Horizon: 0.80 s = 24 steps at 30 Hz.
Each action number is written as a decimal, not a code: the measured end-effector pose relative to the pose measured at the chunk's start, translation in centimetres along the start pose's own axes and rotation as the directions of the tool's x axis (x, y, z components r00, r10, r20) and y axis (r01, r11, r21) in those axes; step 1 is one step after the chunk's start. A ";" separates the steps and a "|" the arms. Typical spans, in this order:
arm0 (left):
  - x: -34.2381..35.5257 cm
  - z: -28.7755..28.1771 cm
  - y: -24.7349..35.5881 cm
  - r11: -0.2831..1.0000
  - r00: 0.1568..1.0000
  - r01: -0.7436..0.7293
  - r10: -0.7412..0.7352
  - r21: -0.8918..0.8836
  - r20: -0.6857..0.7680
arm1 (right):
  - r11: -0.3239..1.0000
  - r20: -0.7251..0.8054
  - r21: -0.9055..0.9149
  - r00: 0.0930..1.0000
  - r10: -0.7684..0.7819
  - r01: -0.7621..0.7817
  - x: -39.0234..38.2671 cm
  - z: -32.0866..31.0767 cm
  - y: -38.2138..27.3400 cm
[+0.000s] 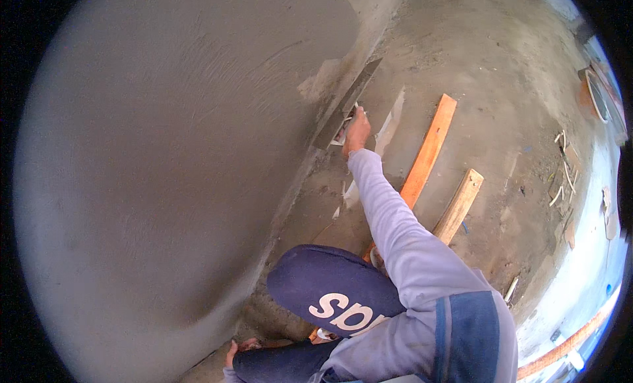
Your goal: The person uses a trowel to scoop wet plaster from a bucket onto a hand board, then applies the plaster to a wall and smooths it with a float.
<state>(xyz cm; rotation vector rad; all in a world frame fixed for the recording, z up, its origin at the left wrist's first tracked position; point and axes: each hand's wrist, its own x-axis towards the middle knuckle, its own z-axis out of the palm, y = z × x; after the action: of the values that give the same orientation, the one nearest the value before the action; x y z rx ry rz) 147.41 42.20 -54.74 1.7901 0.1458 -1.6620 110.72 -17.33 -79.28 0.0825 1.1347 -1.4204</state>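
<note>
My right hand [357, 130] is closed round the handle of a long plastering trowel [361, 86]. Its thin grey blade lies along the foot of the wall, where the grey wet plaster [165, 119] meets the floor. Low in the view, beside my bent knee in dark trousers [330, 284], part of my left hand [232, 354] shows near the floor. Its fingers look apart and hold nothing visible; the leg hides part of it.
An orange wooden plank [428, 152] and a shorter pale one [459, 206] lie on the dusty floor [501, 119] right of my arm. Broken scraps [567, 172] are scattered farther right, near a round tub [597, 96]. A bare patch [323, 80] interrupts the plaster near the trowel.
</note>
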 end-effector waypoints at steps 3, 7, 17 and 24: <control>-0.6 0.8 -2.7 0.969 0.994 -0.111 0.105 -0.221 -0.037 | 0.945 -0.019 -0.280 0.983 -0.184 0.171 0.8 1.5 1.1; -0.9 0.8 -4.7 0.963 0.988 -0.118 0.089 -0.241 -0.125 | 0.578 0.150 -0.587 0.778 -0.610 0.566 -3.1 3.7 0.7; 5.7 1.5 6.8 0.942 0.991 0.093 -0.119 0.324 0.062 | 0.574 0.577 -0.030 0.483 -0.659 0.819 -18.7 7.2 -5.2; 2.2 9.2 7.0 0.933 0.988 -0.034 0.084 0.358 -0.126 | 0.995 0.084 0.014 0.991 -0.104 0.103 4.5 1.0 -6.5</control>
<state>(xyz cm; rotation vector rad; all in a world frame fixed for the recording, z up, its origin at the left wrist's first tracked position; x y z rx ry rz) 143.61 31.12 -53.52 2.1576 -0.1576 -1.5947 105.03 -22.79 -77.97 -0.0297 1.0753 -1.5071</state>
